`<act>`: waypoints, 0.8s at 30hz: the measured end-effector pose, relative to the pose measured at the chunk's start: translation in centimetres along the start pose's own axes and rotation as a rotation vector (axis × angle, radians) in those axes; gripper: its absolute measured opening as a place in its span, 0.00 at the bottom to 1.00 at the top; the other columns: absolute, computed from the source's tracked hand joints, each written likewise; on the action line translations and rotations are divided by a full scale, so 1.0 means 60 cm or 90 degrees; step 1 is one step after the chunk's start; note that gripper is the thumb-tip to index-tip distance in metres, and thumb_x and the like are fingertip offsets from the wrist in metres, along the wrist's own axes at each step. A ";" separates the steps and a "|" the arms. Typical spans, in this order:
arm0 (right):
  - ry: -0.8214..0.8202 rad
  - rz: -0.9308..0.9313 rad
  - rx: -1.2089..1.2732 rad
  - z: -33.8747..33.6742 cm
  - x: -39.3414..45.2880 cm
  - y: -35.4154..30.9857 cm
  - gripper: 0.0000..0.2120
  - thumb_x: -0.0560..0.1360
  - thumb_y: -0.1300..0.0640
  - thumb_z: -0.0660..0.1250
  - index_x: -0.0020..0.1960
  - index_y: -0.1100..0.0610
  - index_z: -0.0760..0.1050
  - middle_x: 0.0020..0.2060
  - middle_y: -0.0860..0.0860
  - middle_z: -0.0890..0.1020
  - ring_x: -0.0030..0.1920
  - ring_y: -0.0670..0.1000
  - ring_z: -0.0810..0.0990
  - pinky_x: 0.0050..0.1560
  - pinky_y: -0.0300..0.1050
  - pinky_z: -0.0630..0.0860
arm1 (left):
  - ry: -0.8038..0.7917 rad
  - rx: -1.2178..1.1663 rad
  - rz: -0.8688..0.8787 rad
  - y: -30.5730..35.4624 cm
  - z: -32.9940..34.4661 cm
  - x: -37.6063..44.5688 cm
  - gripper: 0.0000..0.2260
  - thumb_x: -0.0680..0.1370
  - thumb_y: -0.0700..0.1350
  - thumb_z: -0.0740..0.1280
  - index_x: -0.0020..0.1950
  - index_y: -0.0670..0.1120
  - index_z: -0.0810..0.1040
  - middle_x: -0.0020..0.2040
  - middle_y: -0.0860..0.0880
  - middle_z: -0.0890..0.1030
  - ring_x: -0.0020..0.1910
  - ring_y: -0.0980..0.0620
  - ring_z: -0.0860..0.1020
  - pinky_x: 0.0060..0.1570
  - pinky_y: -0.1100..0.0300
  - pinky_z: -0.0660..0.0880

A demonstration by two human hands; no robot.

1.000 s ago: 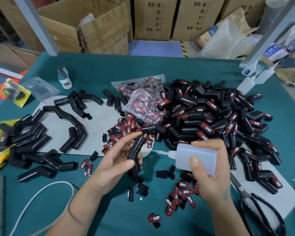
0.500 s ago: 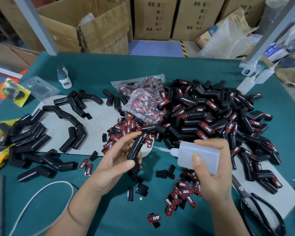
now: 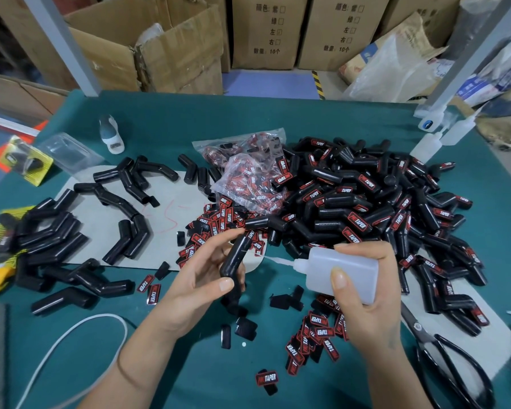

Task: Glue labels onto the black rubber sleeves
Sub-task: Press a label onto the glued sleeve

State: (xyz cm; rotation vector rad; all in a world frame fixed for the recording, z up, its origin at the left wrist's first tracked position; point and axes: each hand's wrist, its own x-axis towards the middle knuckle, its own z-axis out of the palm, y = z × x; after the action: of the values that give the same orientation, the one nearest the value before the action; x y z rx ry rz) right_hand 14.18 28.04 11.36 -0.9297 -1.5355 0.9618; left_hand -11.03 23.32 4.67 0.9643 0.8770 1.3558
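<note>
My left hand (image 3: 198, 278) grips a bent black rubber sleeve (image 3: 233, 261) upright over the green table. My right hand (image 3: 363, 293) holds a translucent white glue bottle (image 3: 342, 273) on its side, its thin nozzle pointing left toward the sleeve with a small gap between them. Loose red-and-black labels (image 3: 316, 338) lie scattered below the bottle and more labels (image 3: 216, 222) above my left hand. A big heap of labelled sleeves (image 3: 375, 211) fills the right side. Unlabelled sleeves (image 3: 56, 240) lie at the left on grey card.
A clear bag of labels (image 3: 248, 178) sits mid-table. Black scissors (image 3: 452, 358) lie at the lower right. Spare glue bottles (image 3: 428, 146) stand at the far right, a white cable (image 3: 71, 338) curves at the lower left, and cardboard boxes (image 3: 266, 31) stand behind the table.
The glue bottle in my right hand has drifted slightly right and down. My left hand and the sleeve have stayed nearly still.
</note>
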 end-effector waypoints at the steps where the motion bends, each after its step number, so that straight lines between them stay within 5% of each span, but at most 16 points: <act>1: 0.005 0.001 -0.002 0.000 0.000 0.000 0.13 0.76 0.50 0.66 0.58 0.37 0.73 0.53 0.38 0.80 0.46 0.40 0.81 0.40 0.32 0.77 | -0.001 0.000 -0.001 0.000 -0.001 0.000 0.33 0.77 0.50 0.78 0.80 0.46 0.69 0.53 0.42 0.79 0.51 0.43 0.78 0.55 0.53 0.77; 24: -0.012 0.007 -0.006 -0.002 0.000 0.001 0.12 0.77 0.49 0.67 0.59 0.38 0.73 0.52 0.40 0.80 0.46 0.42 0.81 0.40 0.33 0.78 | -0.005 0.012 -0.011 -0.003 -0.004 0.000 0.34 0.78 0.49 0.77 0.81 0.46 0.67 0.53 0.42 0.79 0.51 0.42 0.77 0.55 0.51 0.77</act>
State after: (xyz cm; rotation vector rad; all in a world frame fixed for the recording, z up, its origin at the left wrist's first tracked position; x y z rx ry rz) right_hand 14.30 28.09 11.29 -0.9386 -1.5537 0.9740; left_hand -11.18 23.32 4.43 0.9747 0.8919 1.3305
